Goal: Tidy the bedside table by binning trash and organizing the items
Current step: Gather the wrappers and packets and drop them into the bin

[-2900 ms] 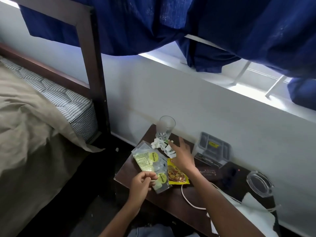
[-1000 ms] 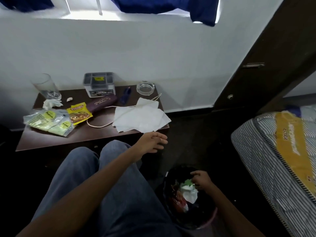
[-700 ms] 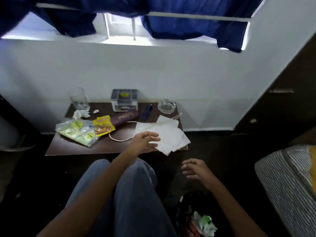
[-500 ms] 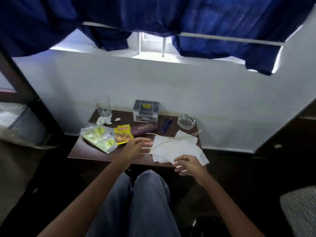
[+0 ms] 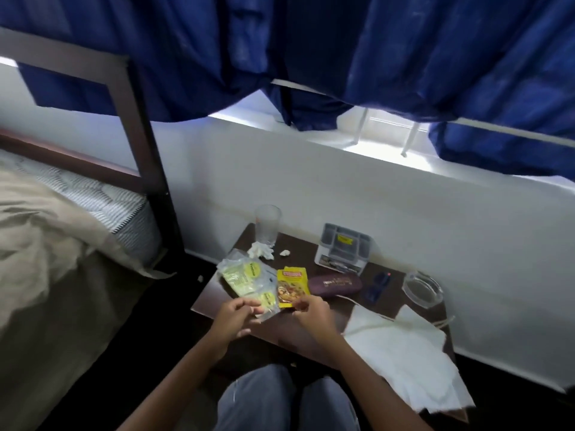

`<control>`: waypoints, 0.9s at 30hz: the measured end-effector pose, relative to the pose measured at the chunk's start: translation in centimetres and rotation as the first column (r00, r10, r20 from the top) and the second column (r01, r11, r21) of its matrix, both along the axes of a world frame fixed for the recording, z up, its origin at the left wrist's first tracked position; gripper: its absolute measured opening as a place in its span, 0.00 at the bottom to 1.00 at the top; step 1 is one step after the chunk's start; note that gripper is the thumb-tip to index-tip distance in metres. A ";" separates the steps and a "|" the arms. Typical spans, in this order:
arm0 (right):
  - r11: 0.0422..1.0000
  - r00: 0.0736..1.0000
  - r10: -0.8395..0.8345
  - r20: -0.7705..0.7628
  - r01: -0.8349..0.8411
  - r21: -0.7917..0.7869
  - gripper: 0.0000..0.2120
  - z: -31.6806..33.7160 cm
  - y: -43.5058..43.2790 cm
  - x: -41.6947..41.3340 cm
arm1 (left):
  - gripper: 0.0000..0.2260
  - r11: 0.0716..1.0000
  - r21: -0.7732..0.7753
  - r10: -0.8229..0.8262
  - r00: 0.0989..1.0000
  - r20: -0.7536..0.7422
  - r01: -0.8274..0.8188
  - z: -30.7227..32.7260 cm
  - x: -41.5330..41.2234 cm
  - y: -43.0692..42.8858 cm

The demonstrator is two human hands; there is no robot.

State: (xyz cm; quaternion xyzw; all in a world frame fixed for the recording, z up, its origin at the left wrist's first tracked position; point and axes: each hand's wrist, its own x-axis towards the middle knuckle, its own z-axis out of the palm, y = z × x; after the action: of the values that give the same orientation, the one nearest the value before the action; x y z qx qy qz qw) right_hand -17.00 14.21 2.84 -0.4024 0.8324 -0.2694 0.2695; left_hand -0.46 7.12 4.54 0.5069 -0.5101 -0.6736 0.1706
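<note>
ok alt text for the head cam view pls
Seated at a dark bedside table, a person's left hand and right hand reach for green packets and a yellow sachet. Behind stand a glass, organizer and ashtray; white tissues lie right.

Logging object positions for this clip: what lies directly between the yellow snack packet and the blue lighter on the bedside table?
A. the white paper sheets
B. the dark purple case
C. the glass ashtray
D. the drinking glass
B: the dark purple case lies flat on the bedside table, with the yellow snack packet at its left end and the blue lighter just past its right end.
</note>
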 end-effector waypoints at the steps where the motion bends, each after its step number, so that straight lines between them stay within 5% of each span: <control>1: 0.999 0.998 0.041 -0.057 -0.041 0.006 0.13 -0.4 -1.1 0.3 | 0.10 1.000 0.008 0.011 1.000 -0.001 -0.011 -0.4 0.4 -0.4; 8: 0.953 0.823 0.280 -0.494 -0.176 0.247 0.20 -3.2 -4.8 0.3 | 0.11 0.995 0.025 0.100 0.995 0.007 -0.101 -2.2 2.0 -2.7; 12: 0.967 0.736 0.254 -0.628 -0.188 0.170 0.15 -4.8 -5.1 0.2 | 0.11 0.988 0.054 0.145 0.989 0.008 -0.145 -3.2 2.3 -3.1; 19: 0.982 0.833 0.049 -0.551 -0.142 -0.128 0.05 -4.2 -5.1 -0.2 | 0.11 0.978 0.121 0.178 0.982 -0.062 -0.169 -3.9 1.9 -2.9; 23: 0.880 0.779 0.025 -0.627 -0.315 -0.355 0.09 -1.3 -4.3 1.7 | 0.08 0.937 0.309 0.262 0.913 -0.314 -0.163 -2.7 0.7 -3.2; 27: 0.732 0.689 0.085 -0.720 -0.534 -0.424 0.08 -1.0 -3.5 4.0 | 0.10 0.858 0.502 0.356 0.833 -0.424 -0.111 -2.0 -0.5 -3.9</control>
State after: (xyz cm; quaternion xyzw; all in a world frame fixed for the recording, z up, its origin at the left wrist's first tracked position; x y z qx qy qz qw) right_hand -13.02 10.72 1.80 -0.6769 0.6536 -0.3081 -0.1404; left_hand -1.00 3.25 2.52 0.3993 -0.2069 -0.8556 0.2565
